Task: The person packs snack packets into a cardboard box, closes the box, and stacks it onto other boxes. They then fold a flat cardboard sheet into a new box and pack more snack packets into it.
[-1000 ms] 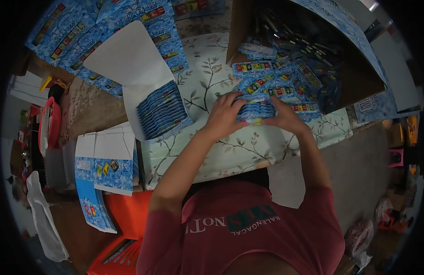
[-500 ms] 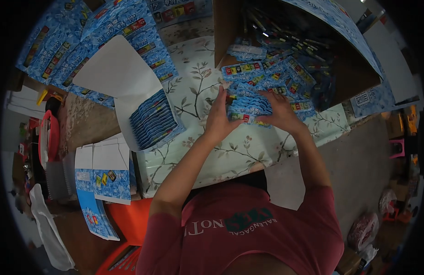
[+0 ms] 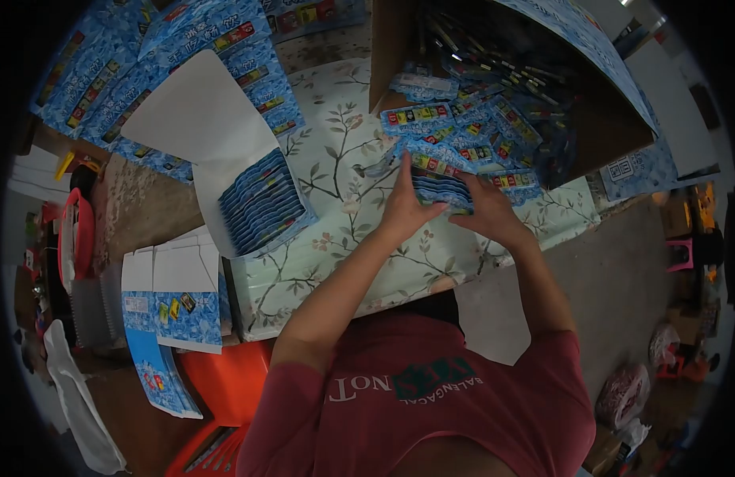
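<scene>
Both hands on the packet stack (image 3: 441, 188), 1 at each end: left hand (image 3: 406, 203) upright along the left end, right hand (image 3: 493, 208) wrapped at the right end. Thumbs toward the body, on the near side; several fingertips hidden behind the stack. Hands apart from each other, stack clamped between them, just above or on the floral cloth (image 3: 351, 250); cannot tell if its underside touches.

Stack's long axis runs crosswise, hand to hand, right end dipping slightly toward the person. Layered edges face the near side.

Left of the hands, well apart: white box (image 3: 204, 111), lid up, with a row of packets (image 3: 260, 203) inside. Those lie aslant, right ends farther from the body, so at an angle to the held stack. Left hand is nearer this box.

Beyond the hands, loose packets (image 3: 475, 131) spill from a carton (image 3: 383, 56); right hand nearer those.
</scene>
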`<move>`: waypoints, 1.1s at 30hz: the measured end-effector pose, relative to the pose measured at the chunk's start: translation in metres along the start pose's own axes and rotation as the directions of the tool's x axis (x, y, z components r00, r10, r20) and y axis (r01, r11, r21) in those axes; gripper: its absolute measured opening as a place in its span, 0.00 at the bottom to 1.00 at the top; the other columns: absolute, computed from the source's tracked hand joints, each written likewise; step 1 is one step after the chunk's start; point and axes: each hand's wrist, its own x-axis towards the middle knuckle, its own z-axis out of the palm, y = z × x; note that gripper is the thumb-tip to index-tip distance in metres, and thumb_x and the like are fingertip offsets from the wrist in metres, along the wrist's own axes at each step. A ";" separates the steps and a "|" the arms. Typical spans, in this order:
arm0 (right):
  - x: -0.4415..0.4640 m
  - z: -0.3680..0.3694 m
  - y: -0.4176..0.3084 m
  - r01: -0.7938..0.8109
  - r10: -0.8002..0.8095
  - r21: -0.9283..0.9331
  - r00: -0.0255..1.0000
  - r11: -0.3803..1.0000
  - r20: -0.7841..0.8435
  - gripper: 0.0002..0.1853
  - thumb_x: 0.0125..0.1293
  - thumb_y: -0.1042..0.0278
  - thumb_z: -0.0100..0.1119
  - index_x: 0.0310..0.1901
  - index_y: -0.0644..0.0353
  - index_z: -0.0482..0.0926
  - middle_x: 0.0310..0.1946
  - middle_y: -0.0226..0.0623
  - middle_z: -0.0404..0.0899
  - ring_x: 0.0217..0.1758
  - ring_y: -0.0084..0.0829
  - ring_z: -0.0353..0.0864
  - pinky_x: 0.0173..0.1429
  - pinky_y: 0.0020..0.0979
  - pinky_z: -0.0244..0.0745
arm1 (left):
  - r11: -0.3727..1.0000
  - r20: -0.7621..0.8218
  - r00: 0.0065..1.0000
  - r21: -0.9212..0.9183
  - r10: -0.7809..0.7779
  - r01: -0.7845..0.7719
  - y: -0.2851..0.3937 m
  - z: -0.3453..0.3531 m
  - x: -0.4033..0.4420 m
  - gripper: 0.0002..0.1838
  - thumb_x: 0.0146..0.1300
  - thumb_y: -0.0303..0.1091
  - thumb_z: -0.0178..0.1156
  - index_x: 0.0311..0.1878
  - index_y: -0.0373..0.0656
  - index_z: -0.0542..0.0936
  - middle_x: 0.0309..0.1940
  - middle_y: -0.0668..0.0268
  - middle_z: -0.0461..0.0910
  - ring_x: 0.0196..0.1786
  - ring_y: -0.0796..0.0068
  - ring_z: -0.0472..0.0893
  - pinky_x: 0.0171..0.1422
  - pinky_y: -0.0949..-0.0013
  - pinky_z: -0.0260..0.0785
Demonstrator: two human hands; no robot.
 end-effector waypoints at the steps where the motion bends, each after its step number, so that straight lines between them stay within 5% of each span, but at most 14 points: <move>1: 0.002 0.004 -0.001 -0.017 0.017 0.019 1.000 1.000 -0.016 0.39 0.45 0.60 0.70 0.60 0.60 0.64 0.47 0.50 0.75 0.50 0.50 0.74 0.50 0.44 0.70 | 1.000 -0.008 1.000 0.003 0.000 0.000 -0.003 0.002 0.001 0.61 0.42 0.37 0.74 0.71 0.36 0.41 0.67 0.40 0.51 0.70 0.49 0.57 0.70 0.60 0.56; 4: 0.003 0.003 0.001 -0.031 0.031 -0.024 0.999 0.999 -0.009 0.37 0.46 0.61 0.70 0.58 0.62 0.65 0.46 0.51 0.76 0.49 0.50 0.76 0.50 0.42 0.72 | 1.000 0.011 1.000 -0.004 0.016 -0.016 -0.001 0.003 -0.001 0.60 0.44 0.38 0.73 0.71 0.34 0.40 0.68 0.41 0.50 0.71 0.49 0.55 0.71 0.59 0.54; 6: 0.004 0.001 0.005 0.002 -0.002 0.041 1.000 0.999 -0.006 0.36 0.46 0.62 0.71 0.57 0.62 0.66 0.45 0.50 0.76 0.49 0.49 0.77 0.50 0.40 0.72 | 0.985 0.057 0.998 0.165 0.038 -0.047 0.021 -0.023 -0.020 0.58 0.47 0.38 0.72 0.72 0.37 0.41 0.69 0.44 0.50 0.71 0.50 0.56 0.71 0.59 0.54; 10: 0.039 0.006 -0.043 -0.024 0.027 0.385 1.000 0.922 -0.003 0.33 0.46 0.64 0.72 0.55 0.62 0.69 0.43 0.48 0.78 0.47 0.44 0.79 0.50 0.36 0.73 | 0.893 -0.227 0.919 0.396 0.321 -0.214 0.077 -0.122 -0.067 0.36 0.56 0.32 0.64 0.67 0.39 0.60 0.65 0.48 0.62 0.67 0.53 0.64 0.69 0.61 0.57; 12: 0.071 -0.001 -0.095 0.054 -0.063 0.461 0.998 0.886 0.004 0.33 0.46 0.64 0.71 0.55 0.62 0.69 0.43 0.47 0.78 0.47 0.43 0.79 0.50 0.36 0.73 | 0.885 -0.523 0.785 0.460 0.332 -0.068 0.083 -0.173 -0.084 0.29 0.58 0.30 0.61 0.63 0.37 0.66 0.61 0.49 0.68 0.62 0.53 0.69 0.65 0.61 0.61; 14: 0.112 0.006 -0.143 0.231 -0.237 0.501 0.970 0.834 -0.052 0.33 0.47 0.64 0.71 0.55 0.61 0.69 0.46 0.45 0.77 0.49 0.42 0.78 0.51 0.36 0.73 | 0.768 -0.685 0.611 0.612 0.396 0.189 0.075 -0.215 -0.088 0.28 0.58 0.30 0.61 0.61 0.34 0.66 0.53 0.49 0.75 0.55 0.52 0.76 0.58 0.60 0.66; 15: 0.134 0.010 -0.164 0.347 -0.343 0.479 0.934 0.807 -0.098 0.33 0.47 0.64 0.71 0.55 0.60 0.68 0.49 0.45 0.76 0.51 0.42 0.77 0.52 0.37 0.72 | 0.760 -0.683 0.604 0.622 0.410 0.187 0.062 -0.232 -0.093 0.28 0.58 0.30 0.61 0.61 0.34 0.66 0.53 0.49 0.75 0.55 0.52 0.76 0.58 0.60 0.66; 17: 0.171 0.020 -0.204 0.556 -0.523 0.329 0.831 0.763 -0.191 0.34 0.50 0.61 0.72 0.57 0.59 0.67 0.51 0.44 0.74 0.55 0.40 0.75 0.54 0.38 0.71 | 0.832 -0.730 0.682 0.403 0.040 0.383 0.031 -0.261 -0.105 0.24 0.60 0.34 0.57 0.59 0.35 0.69 0.40 0.50 0.80 0.46 0.49 0.79 0.50 0.57 0.69; 21: 0.237 0.079 -0.227 0.695 -0.675 0.123 0.718 0.708 -0.168 0.32 0.50 0.61 0.71 0.56 0.57 0.68 0.54 0.44 0.72 0.58 0.44 0.72 0.57 0.40 0.68 | 0.780 -0.680 0.711 0.341 -0.182 0.525 0.021 -0.274 -0.113 0.22 0.62 0.39 0.54 0.57 0.39 0.72 0.35 0.49 0.80 0.41 0.47 0.79 0.46 0.56 0.69; 24: 0.251 0.106 -0.212 0.635 -0.651 -0.179 0.758 0.752 -0.048 0.33 0.51 0.60 0.70 0.57 0.56 0.67 0.55 0.45 0.70 0.58 0.45 0.70 0.57 0.40 0.66 | 0.784 -0.688 0.699 0.317 -0.197 0.534 0.029 -0.270 -0.115 0.21 0.63 0.41 0.52 0.58 0.43 0.72 0.37 0.49 0.80 0.41 0.46 0.78 0.47 0.56 0.69; 26: 0.237 0.094 -0.204 0.641 -0.605 0.016 0.733 0.768 -0.312 0.27 0.55 0.52 0.66 0.52 0.57 0.71 0.47 0.45 0.76 0.51 0.44 0.75 0.51 0.41 0.70 | 0.774 -0.710 0.695 0.376 -0.112 0.509 0.031 -0.269 -0.113 0.19 0.64 0.41 0.51 0.53 0.40 0.76 0.36 0.50 0.81 0.40 0.46 0.79 0.47 0.55 0.69; 27: 0.222 0.082 -0.208 0.640 -0.609 0.008 0.734 0.768 -0.302 0.27 0.55 0.52 0.66 0.52 0.57 0.71 0.47 0.45 0.76 0.51 0.44 0.75 0.51 0.41 0.70 | 0.781 -0.711 0.693 0.365 -0.117 0.507 0.038 -0.271 -0.111 0.19 0.64 0.41 0.51 0.53 0.40 0.76 0.36 0.50 0.81 0.40 0.46 0.79 0.47 0.55 0.69; 29: 0.194 0.056 -0.214 0.092 -0.092 0.020 0.996 0.996 0.009 0.20 0.57 0.51 0.61 0.41 0.60 0.77 0.36 0.43 0.80 0.41 0.45 0.79 0.44 0.44 0.71 | 0.624 -0.634 0.726 0.461 -0.265 0.631 0.052 -0.281 -0.100 0.18 0.64 0.43 0.50 0.43 0.37 0.80 0.31 0.50 0.81 0.38 0.48 0.80 0.44 0.53 0.70; 33: 0.187 0.090 -0.177 0.152 -0.158 0.102 0.986 0.983 0.053 0.15 0.61 0.59 0.51 0.27 0.62 0.77 0.26 0.45 0.79 0.31 0.47 0.79 0.37 0.42 0.72 | 0.377 -0.641 0.721 0.620 -0.263 0.688 0.046 -0.280 -0.082 0.19 0.63 0.44 0.51 0.33 0.36 0.82 0.27 0.49 0.80 0.35 0.48 0.80 0.40 0.52 0.71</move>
